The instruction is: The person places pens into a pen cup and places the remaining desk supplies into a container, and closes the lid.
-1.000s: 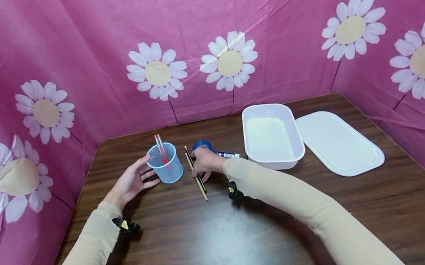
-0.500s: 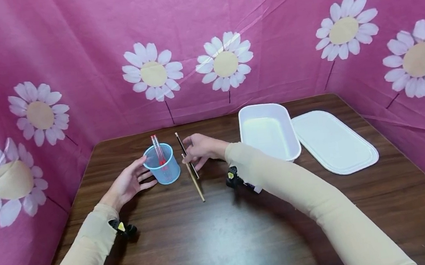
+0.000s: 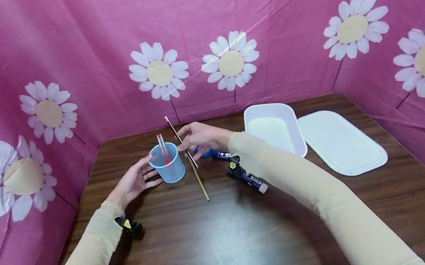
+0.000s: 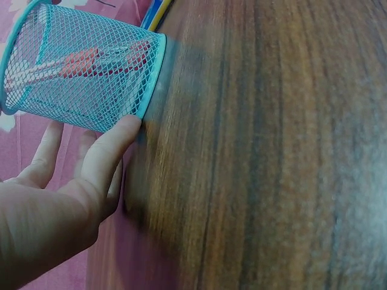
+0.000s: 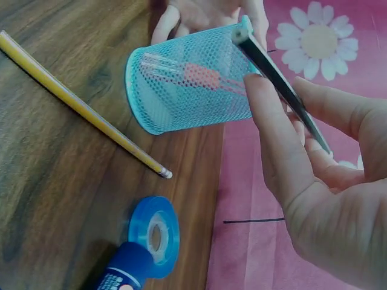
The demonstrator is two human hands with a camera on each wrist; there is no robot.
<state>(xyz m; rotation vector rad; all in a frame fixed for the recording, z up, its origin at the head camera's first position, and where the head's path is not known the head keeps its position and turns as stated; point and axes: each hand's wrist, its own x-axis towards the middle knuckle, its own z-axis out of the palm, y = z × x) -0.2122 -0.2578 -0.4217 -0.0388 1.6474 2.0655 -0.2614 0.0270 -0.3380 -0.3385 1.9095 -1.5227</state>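
A light blue mesh pen cup point(image 3: 173, 171) stands upright on the table. My left hand point(image 3: 133, 182) rests against its left side, the thumb at the rim and the fingers low along the mesh. Two clear pens with red parts point(image 3: 164, 147) lean inside the cup. To the right of the cup, my right hand point(image 3: 207, 136) pinches a black pencil point(image 3: 173, 129) between thumb and fingers; it is tilted and raised off the table. Below it lies a yellow pencil point(image 3: 201, 184), whose white end shows in the right wrist view.
Behind my right hand lies a blue tape roll point(image 3: 204, 153), with a dark blue tube point(image 3: 220, 154) touching it. Another dark blue tube point(image 3: 254, 182) with a white end lies under my right wrist. A white plastic tub point(image 3: 276, 133) and its flat lid point(image 3: 343, 143) sit to the right.
My right hand has picked the black pencil up from beside the yellow one and lifted it towards the cup. My left hand keeps its place at the cup.
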